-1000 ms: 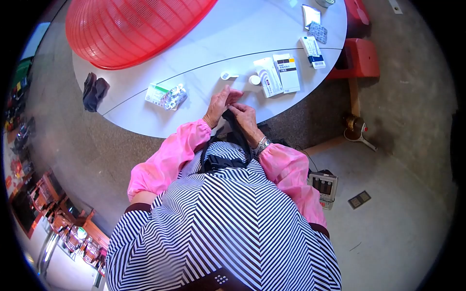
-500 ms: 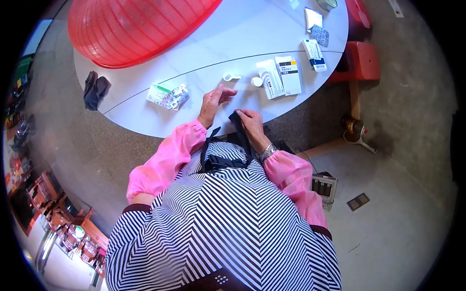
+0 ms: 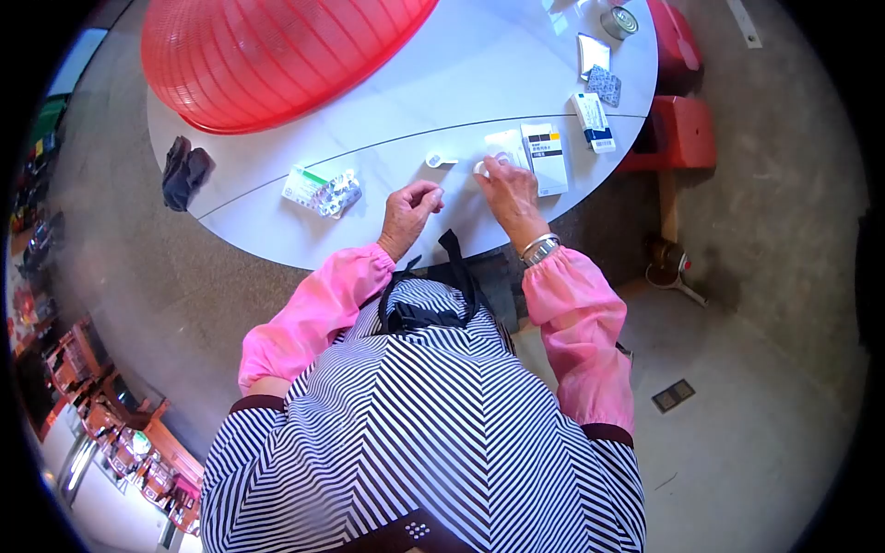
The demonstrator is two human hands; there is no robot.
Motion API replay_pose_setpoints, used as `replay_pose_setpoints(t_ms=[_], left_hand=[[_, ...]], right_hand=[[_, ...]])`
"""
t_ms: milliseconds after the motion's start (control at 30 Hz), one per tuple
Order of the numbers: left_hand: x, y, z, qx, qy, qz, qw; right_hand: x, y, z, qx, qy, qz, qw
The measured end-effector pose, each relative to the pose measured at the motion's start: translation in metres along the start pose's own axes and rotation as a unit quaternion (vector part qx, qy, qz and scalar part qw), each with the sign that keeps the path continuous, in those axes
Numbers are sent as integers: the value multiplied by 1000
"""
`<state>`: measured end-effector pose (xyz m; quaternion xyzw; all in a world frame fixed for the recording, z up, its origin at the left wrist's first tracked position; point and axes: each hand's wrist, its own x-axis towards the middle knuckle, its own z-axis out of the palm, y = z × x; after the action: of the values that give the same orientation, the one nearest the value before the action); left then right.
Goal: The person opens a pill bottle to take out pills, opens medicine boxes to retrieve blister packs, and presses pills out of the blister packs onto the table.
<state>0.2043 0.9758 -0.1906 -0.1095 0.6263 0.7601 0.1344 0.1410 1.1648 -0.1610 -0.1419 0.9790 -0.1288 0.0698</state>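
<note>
My right hand [image 3: 514, 198] reaches over the table with its fingertips on a small white round bottle [image 3: 478, 170], which they partly cover. My left hand [image 3: 410, 219] hovers near the table's front edge, fingers curled and thumb pressed to them; anything inside is hidden. Just beyond it lies a small white scoop-like piece [image 3: 440, 161]. Beside my right hand are a white leaflet or flat pack [image 3: 506, 146], partly covered, and a white medicine box [image 3: 546, 157]. Left of my hands, silver blister packs [image 3: 337, 194] rest against a green-and-white medicine box [image 3: 302, 183].
A large red mesh food cover [image 3: 277, 64] takes up the table's far left. Dark crumpled cloth [image 3: 184, 172] lies at the left edge. To the right are a blue-and-white box [image 3: 593, 123], a blister pack [image 3: 604, 86] and a tin [image 3: 619, 22]. Red stools [image 3: 682, 134] stand beyond.
My right hand has let go of the black strap and moved forward and right to the small white bottle. The strap hangs loose at my chest. My left hand's fingers have curled in.
</note>
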Motion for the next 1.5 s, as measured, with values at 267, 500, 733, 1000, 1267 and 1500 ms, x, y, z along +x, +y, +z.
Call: replay_pose_setpoints(t_ms=[267,500,733,1000,1267,1500], left_hand=[[-14,52,15,256,-36,197,946],[-25,52,8,347,-173,239,890],[-26,60,7,354,-190,244,883],[-20,88,-5,264,-271,53,924],[-1,107,-23,-50,-489,-196,848],[-4,100,-33,-83,-535,-201,816]], right_hand=[[-39,-31,-41,317,13,113,942],[-81,-50,-50,604,-65,205,767],[-79,-51,-53,603,-79,182,773],[-71,-58,-83,403,-53,48,912],[-79,-61,-105,303,-31,-203,931],[-80,-74,-126,200,-30,-314,928]])
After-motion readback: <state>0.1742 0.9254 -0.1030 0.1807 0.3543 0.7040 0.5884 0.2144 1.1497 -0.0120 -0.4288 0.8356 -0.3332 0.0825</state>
